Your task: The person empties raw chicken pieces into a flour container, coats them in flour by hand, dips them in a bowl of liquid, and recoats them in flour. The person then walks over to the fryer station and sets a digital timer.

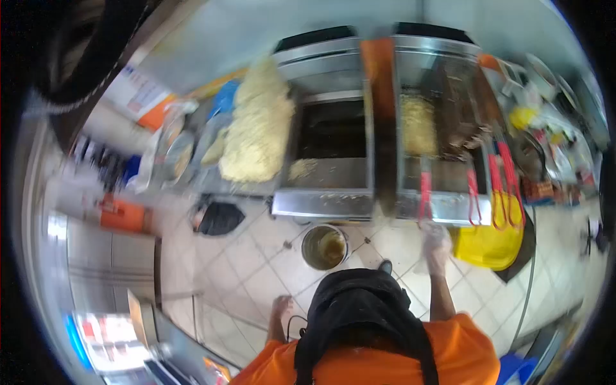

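My left hand [281,307], bare and blurred, hangs low over the tiled floor, touching nothing visible; its finger shape is unclear. My right hand [436,249] wears a clear plastic glove and reaches to the front edge of the right fryer [443,206]. Just above its fingertips is the red handle [425,192] of a fryer basket; blur hides whether they touch. Pale yellow pieces [418,125] lie in that fryer's left side. The left fryer [324,204] holds dark oil [330,128].
A large pale heap of food [256,141] covers the counter left of the fryers. A bucket [325,247] stands on the floor before me, with a yellow tub [491,240] at the right. Bags and bowls crowd the right counter. A black bag [220,218] lies at left.
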### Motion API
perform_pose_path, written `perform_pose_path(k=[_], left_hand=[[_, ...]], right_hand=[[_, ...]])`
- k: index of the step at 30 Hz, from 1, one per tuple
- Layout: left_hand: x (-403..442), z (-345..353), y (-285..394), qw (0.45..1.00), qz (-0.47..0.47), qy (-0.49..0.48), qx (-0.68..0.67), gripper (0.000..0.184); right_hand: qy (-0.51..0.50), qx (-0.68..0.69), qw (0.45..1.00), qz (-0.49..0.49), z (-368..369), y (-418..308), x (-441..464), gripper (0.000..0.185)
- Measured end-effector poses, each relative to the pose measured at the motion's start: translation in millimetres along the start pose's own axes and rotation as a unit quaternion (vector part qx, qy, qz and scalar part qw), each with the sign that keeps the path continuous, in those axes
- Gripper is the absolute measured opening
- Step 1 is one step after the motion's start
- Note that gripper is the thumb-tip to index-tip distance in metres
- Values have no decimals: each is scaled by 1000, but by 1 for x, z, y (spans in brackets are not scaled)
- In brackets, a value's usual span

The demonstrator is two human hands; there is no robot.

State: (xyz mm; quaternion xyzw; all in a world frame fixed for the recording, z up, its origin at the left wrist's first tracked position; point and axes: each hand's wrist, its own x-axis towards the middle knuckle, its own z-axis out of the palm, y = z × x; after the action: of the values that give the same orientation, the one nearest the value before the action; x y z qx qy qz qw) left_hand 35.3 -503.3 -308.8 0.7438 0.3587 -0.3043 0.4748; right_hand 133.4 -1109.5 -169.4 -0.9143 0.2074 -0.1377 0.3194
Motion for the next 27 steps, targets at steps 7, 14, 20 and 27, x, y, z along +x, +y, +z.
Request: perform_pose_path(k=[7, 14, 20, 27], left_hand=[[-36, 19, -32, 976, 88, 111, 166, 46], [-128, 87, -96, 964, -37, 252, -70, 40], [-206, 182, -208, 912, -265, 237, -206, 44], [-264, 218, -285, 537, -424, 631, -365, 35]], right_hand=[[-276, 743, 605, 74, 21, -14, 14, 48], [-535, 321, 746, 232, 169, -74, -5, 46], [-650, 162, 707, 227, 256, -82, -43, 41], [-712, 53, 682, 158, 336, -172, -88, 35]])
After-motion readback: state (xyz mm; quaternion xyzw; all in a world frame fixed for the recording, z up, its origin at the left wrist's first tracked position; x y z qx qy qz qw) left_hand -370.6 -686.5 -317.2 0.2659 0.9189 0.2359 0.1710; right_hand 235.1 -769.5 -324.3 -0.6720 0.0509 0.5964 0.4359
